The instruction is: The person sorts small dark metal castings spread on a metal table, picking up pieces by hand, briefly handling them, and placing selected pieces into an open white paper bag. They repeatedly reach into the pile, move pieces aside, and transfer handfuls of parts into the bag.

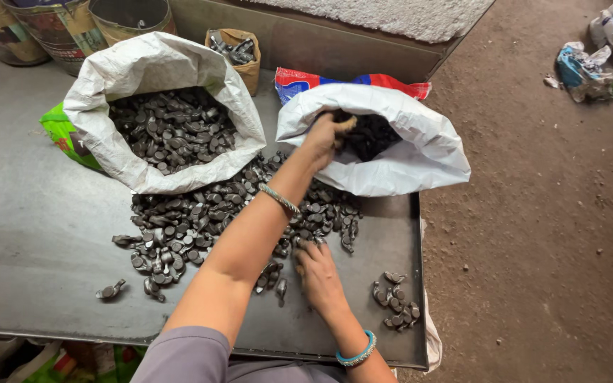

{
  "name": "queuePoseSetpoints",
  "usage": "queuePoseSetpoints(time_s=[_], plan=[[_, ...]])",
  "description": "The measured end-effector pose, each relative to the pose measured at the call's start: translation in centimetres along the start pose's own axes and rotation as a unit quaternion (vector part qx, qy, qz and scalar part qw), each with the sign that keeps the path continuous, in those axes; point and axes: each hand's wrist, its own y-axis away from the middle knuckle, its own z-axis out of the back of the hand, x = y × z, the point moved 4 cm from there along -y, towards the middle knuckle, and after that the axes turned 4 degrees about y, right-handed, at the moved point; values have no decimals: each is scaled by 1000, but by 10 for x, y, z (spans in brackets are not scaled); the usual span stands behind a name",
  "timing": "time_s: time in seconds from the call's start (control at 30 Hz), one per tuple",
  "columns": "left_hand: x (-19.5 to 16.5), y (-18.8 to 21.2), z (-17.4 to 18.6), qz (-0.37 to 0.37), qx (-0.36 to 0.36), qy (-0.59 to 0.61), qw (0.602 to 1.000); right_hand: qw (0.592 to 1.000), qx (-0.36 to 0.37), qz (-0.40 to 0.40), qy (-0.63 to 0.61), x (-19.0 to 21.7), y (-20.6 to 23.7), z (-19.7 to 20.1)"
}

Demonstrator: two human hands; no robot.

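Here left hand [323,139] in white woven sack [420,152], fingers' grip unclear; right hand [318,273] flat on dark metal pieces [193,220].

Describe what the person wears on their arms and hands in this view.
Both hands are bare, no gloves. The left hand has a thin silver-coloured metal bangle at the wrist, and a greyish-lilac short sleeve covers the upper arm; the forearm is uncovered. The right hand has a turquoise bangle at the wrist. No rings can be made out.

Head view, steeply down, near table [30,241]
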Motion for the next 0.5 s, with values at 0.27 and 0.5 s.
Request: queuePoseSetpoints(time_s=[0.27, 0.5], plan=[[24, 106, 40, -82, 135, -196, 968, 997, 8, 57, -55, -34, 57, 1], [17, 289, 115, -140, -151, -608, 767, 980, -57, -139, -129, -55, 86, 22]])
